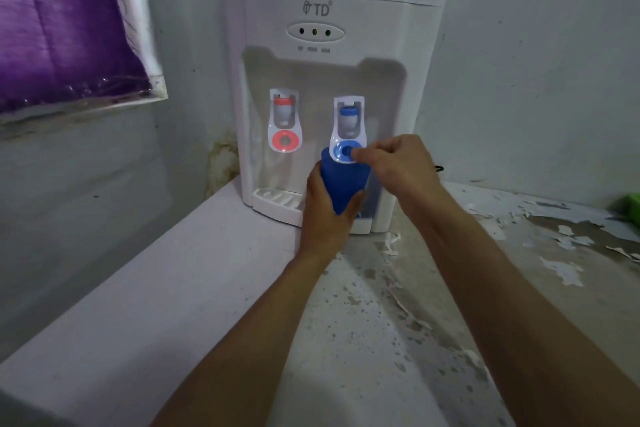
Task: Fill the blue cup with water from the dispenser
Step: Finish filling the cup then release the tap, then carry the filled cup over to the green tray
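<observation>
A white water dispenser stands on the counter against the wall. It has a red tap on the left and a blue tap on the right. My left hand grips the blue cup and holds it upright under the blue tap, its rim partly behind the tap's lever. My right hand has its fingers curled, and its thumb presses on the blue ring of that lever. I cannot see any water or the inside of the cup.
A white drip tray sits at the dispenser's foot. The counter has peeling, stained paint on the right. A green object lies at the far right edge. A window with purple cloth is on the left wall.
</observation>
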